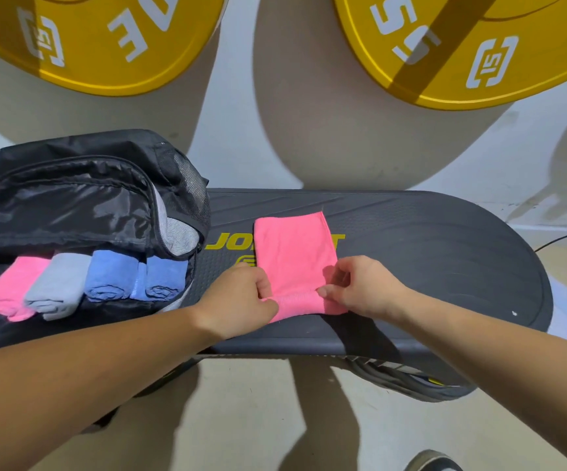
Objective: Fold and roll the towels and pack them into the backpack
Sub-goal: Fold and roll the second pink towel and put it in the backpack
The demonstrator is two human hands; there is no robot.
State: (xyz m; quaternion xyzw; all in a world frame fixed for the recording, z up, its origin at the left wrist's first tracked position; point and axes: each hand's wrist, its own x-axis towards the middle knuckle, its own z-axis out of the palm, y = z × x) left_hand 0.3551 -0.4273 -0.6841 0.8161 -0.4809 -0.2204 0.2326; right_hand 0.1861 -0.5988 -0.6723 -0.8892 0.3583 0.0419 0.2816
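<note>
A folded pink towel (294, 253) lies on the dark step platform (428, 246), its near end turned into a small roll. My left hand (241, 300) pinches the roll's left end. My right hand (360, 287) pinches its right end. To the left, the black backpack (71, 198) lies unzipped. Inside it sit a rolled pink towel (13, 287), a rolled grey towel (57, 287) and two rolled blue towels (112, 277), side by side. More grey cloth (176, 232) shows under the flap.
Two yellow weight plates (81, 39) hang against the white wall behind the platform. A black cable (564, 237) trails at the right. A shoe (435, 462) shows on the floor at the bottom right.
</note>
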